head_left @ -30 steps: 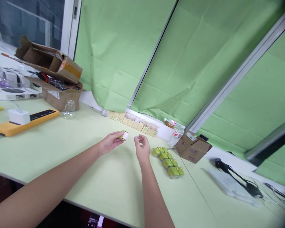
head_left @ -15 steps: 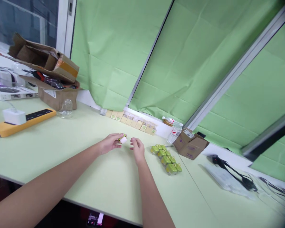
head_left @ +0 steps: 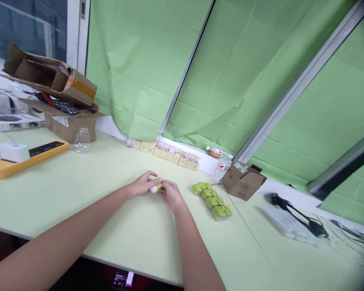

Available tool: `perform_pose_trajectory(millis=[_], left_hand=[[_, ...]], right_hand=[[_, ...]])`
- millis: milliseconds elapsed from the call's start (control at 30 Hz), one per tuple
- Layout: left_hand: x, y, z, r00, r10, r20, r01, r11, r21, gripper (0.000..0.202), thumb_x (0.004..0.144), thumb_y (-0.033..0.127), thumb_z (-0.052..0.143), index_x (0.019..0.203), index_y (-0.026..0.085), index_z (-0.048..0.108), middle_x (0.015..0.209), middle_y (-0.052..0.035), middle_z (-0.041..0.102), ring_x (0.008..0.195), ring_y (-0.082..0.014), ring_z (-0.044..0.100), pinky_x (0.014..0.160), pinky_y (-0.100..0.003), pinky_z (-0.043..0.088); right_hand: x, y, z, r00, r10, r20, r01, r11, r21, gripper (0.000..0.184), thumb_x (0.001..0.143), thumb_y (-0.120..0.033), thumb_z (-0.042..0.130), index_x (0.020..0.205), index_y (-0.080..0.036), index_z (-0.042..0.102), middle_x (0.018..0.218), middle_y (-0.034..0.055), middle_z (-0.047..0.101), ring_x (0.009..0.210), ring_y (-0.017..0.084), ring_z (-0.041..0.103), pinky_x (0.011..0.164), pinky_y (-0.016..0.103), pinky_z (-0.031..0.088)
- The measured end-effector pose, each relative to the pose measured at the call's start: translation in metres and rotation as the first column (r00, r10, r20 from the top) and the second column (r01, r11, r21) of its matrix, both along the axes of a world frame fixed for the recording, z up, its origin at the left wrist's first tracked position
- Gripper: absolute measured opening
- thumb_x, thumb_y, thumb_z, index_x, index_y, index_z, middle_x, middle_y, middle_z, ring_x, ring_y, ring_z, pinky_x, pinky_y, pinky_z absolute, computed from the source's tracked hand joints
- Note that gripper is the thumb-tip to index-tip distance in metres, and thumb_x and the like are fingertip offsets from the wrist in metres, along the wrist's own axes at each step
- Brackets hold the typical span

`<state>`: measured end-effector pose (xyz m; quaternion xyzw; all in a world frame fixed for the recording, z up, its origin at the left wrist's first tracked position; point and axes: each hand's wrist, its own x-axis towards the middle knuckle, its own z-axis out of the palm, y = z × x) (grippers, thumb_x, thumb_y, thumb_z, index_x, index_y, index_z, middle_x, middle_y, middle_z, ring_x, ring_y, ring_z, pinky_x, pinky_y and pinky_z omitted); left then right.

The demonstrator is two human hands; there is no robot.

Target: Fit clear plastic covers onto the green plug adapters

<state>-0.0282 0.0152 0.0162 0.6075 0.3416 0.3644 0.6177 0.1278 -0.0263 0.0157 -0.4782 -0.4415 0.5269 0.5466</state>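
Observation:
My left hand (head_left: 142, 185) and my right hand (head_left: 169, 193) meet over the pale green table (head_left: 79, 194), fingers closed together on a small green and white gadget (head_left: 155, 188). Only a sliver of it shows between the fingertips. Both hands rest low, at or just above the tabletop. Right of my right hand lies a cluster of several more small green gadgets (head_left: 212, 200).
A row of small tan boxes (head_left: 166, 154) lines the back edge under the green blind. A small brown carton (head_left: 242, 184) and plastic bottle (head_left: 220, 169) sit beyond the cluster. At left are a yellow power strip (head_left: 27, 155), glass jar (head_left: 81, 139) and stacked cartons (head_left: 57, 101). Black cables (head_left: 300, 220) lie right.
My right hand moved left and closed onto the gadget that the left hand held alone. Both hands dropped down toward the table.

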Motion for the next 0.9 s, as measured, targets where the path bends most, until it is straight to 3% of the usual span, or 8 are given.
perform_pose_trajectory(millis=[233,367,500,600,667,767,833,900], left_hand=[[-0.002,0.005,-0.008,0.99,-0.135,0.028,0.129,0.98,0.154,0.064,0.067,0.049,0.078,0.12,0.022,0.054,0.076,-0.0004,0.067,0.066,-0.0159,0.059,0.067,-0.029,0.043],[-0.005,0.008,-0.012,0.987,-0.163,0.008,0.157,0.96,0.233,0.077,0.061,0.041,0.083,0.127,0.022,0.05,0.092,-0.005,0.071,0.078,-0.0193,0.063,0.074,-0.032,0.046],[-0.012,0.017,-0.01,0.992,0.116,-0.045,-0.082,0.881,0.465,0.049,0.069,0.037,0.074,0.114,0.023,0.061,0.096,-0.0056,0.067,0.077,-0.0192,0.057,0.078,-0.034,0.046],[-0.021,0.027,-0.009,0.924,0.383,0.006,-0.303,0.722,0.622,0.034,0.073,0.034,0.069,0.105,0.024,0.065,0.107,-0.008,0.064,0.105,-0.027,0.053,0.1,-0.039,0.038],[-0.027,0.035,-0.013,0.881,0.473,-0.005,-0.356,0.67,0.651,0.044,0.07,0.032,0.071,0.112,0.023,0.063,0.123,-0.0099,0.058,0.123,-0.0315,0.044,0.108,-0.041,0.03],[-0.031,0.043,-0.024,0.882,0.457,-0.111,-0.334,0.775,0.536,0.065,0.061,0.032,0.077,0.123,0.023,0.059,0.122,-0.0117,0.058,0.121,-0.0337,0.047,0.104,-0.041,0.034],[-0.03,0.043,-0.03,0.913,0.379,-0.155,-0.273,0.846,0.459,0.067,0.059,0.032,0.079,0.122,0.024,0.06,0.11,-0.0099,0.063,0.107,-0.0303,0.056,0.096,-0.038,0.04],[-0.026,0.039,-0.031,0.94,0.299,-0.161,-0.2,0.871,0.449,0.064,0.059,0.035,0.08,0.119,0.025,0.061,0.103,-0.0075,0.066,0.093,-0.0257,0.06,0.088,-0.035,0.044]], right_hand=[[-0.001,-0.001,0.006,0.994,-0.057,-0.097,0.053,0.998,-0.041,0.026,0.066,-0.038,0.073,0.08,-0.016,0.069,0.081,0.0076,0.072,0.074,0.019,0.066,0.067,0.03,0.053],[0.005,0.003,0.005,0.987,-0.135,-0.089,0.133,0.991,-0.033,0.026,0.068,-0.04,0.069,0.079,-0.016,0.066,0.084,0.0108,0.073,0.077,0.023,0.067,0.061,0.032,0.053],[0.023,0.016,0.0,0.946,-0.306,-0.106,0.311,0.95,0.037,0.023,0.073,-0.043,0.061,0.076,-0.021,0.06,0.077,0.008,0.071,0.076,0.024,0.068,0.063,0.036,0.056],[0.035,0.024,-0.009,0.867,-0.479,-0.137,0.485,0.875,0.004,0.023,0.069,-0.044,0.062,0.073,-0.022,0.055,0.067,0.005,0.067,0.068,0.023,0.067,0.058,0.035,0.055],[0.037,0.026,-0.015,0.822,-0.555,-0.125,0.557,0.83,-0.025,0.022,0.067,-0.042,0.062,0.073,-0.022,0.055,0.066,0.0034,0.065,0.066,0.022,0.065,0.058,0.035,0.055],[0.033,0.026,-0.018,0.823,-0.563,-0.077,0.564,0.826,-0.009,0.022,0.067,-0.042,0.061,0.075,-0.021,0.057,0.073,0.0028,0.065,0.07,0.02,0.064,0.063,0.034,0.055],[0.027,0.023,-0.016,0.842,-0.536,-0.054,0.538,0.841,0.049,0.026,0.069,-0.044,0.061,0.078,-0.02,0.06,0.078,0.0032,0.066,0.074,0.019,0.064,0.067,0.033,0.055],[0.02,0.02,-0.012,0.864,-0.503,-0.016,0.499,0.852,0.16,0.029,0.071,-0.047,0.062,0.08,-0.019,0.063,0.084,0.0037,0.067,0.078,0.018,0.063,0.072,0.032,0.054]])
